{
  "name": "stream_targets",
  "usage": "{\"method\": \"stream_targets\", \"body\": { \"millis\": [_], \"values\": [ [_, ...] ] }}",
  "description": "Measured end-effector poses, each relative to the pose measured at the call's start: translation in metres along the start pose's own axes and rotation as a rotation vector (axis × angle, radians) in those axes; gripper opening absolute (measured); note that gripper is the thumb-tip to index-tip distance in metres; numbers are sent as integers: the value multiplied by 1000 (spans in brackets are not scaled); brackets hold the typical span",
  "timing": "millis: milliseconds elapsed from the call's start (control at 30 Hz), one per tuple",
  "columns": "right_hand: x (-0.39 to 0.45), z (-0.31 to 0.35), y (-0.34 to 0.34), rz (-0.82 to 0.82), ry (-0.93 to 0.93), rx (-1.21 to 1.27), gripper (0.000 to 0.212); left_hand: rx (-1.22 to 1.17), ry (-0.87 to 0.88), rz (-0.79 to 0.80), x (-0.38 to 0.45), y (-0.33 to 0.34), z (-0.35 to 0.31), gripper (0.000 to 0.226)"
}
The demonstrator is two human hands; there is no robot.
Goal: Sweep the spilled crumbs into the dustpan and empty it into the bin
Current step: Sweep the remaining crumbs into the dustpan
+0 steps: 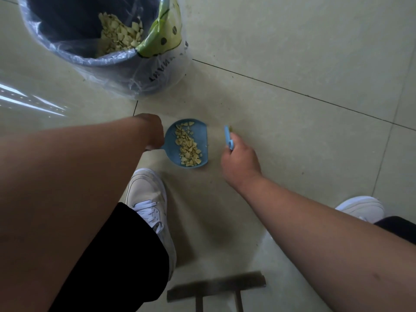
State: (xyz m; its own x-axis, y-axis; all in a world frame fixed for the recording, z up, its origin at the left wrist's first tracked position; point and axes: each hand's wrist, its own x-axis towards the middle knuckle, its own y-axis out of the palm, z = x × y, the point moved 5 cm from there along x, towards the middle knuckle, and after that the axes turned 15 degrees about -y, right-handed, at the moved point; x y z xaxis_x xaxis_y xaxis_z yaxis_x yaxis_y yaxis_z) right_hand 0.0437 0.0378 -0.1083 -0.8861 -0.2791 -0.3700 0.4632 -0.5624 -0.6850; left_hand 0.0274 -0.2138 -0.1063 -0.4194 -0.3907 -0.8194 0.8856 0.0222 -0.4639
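Gripping dustpan (191, 143) — brush (228, 138) pinched.

Both forearms (315, 221) are seen bare, no sleeves. Black trousers (117, 262) are worn. White lace-up sneakers (148, 199) are worn on both feet.

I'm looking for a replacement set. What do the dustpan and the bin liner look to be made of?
The small blue dustpan looks like moulded plastic: even colour, matte, smooth curved rim. The clear bin liner looks like thin plastic film: see-through, crinkled, glossy, draped over the rim.
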Motion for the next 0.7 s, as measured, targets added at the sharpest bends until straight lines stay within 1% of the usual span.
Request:
{"method": "stream_targets", "body": {
  "millis": [133, 200, 267, 333, 400, 433, 533, 633, 700],
  "values": [
    [-2, 27, 18, 102, -105, 76, 41, -24, 19, 13, 1, 6, -11, 40],
    [-4, 37, 18, 134, -155, 120, 35, -46, 18, 10, 4, 8, -14, 39],
    [-6, 39, 10, 118, -187, 150, 32, -66, 26, 21, 7, 10, -15, 39],
    [-5, 28, -4, 58, -187, 136, 36, -61, 31, 22, 12, 11, -15, 32],
    [-4, 2, -29, -68, -132, 98, 38, -67, 29, 39, 14, 11, -17, 23],
    [-4, -14, -44, -142, -91, 77, 38, -95, 23, 64, 12, 11, -19, 24],
    [-8, -70, -97, -321, 66, -25, 37, -66, -1, 82, 10, 15, -26, 31],
    [-23, -130, -143, -421, 260, -129, 35, -123, 2, 43, 6, 9, -38, 31],
    [-37, -161, -161, -448, 370, -155, 34, -135, 43, -7, 4, 1, -49, 26]
  ]
}}
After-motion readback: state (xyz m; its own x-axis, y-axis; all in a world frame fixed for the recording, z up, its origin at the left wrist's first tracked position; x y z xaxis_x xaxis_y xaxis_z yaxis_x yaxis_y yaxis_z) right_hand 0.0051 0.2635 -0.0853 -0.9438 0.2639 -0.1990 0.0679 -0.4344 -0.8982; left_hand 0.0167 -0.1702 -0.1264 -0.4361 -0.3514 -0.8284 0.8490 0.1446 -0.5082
